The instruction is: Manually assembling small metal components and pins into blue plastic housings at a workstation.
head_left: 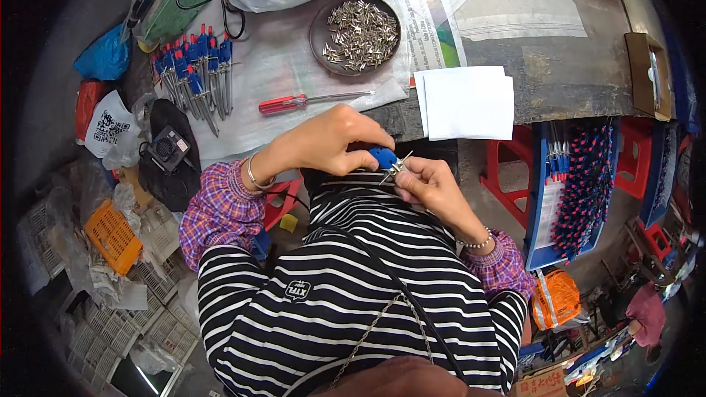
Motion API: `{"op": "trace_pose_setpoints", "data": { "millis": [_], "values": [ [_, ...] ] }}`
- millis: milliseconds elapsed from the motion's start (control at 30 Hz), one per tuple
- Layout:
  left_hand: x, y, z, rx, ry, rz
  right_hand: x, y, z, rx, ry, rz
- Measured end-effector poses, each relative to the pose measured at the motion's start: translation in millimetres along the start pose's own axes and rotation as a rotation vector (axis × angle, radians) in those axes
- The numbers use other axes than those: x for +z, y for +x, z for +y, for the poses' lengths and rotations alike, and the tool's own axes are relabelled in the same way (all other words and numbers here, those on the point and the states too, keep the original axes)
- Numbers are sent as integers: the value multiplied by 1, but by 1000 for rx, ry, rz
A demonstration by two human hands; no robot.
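The left hand (346,141) has its grip closed on the blue end of a small blue plastic and silvery metal piece (384,158); the right hand (435,190) pinches the metal end. The piece is over the lap, just off the near edge of the dark grey worktop (559,66). There, a red-handled metal screwdriver (283,104) lies near a round brown bowl (313,38) of small silvery metal pins (362,33).

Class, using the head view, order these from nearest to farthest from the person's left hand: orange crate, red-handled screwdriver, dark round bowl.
From the left hand:
1. red-handled screwdriver, just beyond it
2. dark round bowl, beyond the screwdriver
3. orange crate, far off left
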State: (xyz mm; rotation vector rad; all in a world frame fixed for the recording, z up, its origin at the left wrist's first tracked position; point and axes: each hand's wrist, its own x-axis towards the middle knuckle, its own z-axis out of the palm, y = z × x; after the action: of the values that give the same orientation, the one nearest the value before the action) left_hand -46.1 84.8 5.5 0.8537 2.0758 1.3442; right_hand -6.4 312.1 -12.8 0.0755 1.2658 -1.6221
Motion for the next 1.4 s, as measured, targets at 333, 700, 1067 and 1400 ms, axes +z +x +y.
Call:
{"op": "trace_pose_setpoints", "data": {
  "millis": [333,700,1067,1400],
  "values": [
    [-48,25,-6,-102,527,648,-6,7,8,-175,151,216],
    [-44,36,-31,-104,635,671,-7,5,8,-205,175,189],
    [-47,30,-19,-174,369,718,-8,7,9,-193,183,174],
    [-36,21,-10,14,442,533,-9,4,7,-178,201,167]
  ]
}}
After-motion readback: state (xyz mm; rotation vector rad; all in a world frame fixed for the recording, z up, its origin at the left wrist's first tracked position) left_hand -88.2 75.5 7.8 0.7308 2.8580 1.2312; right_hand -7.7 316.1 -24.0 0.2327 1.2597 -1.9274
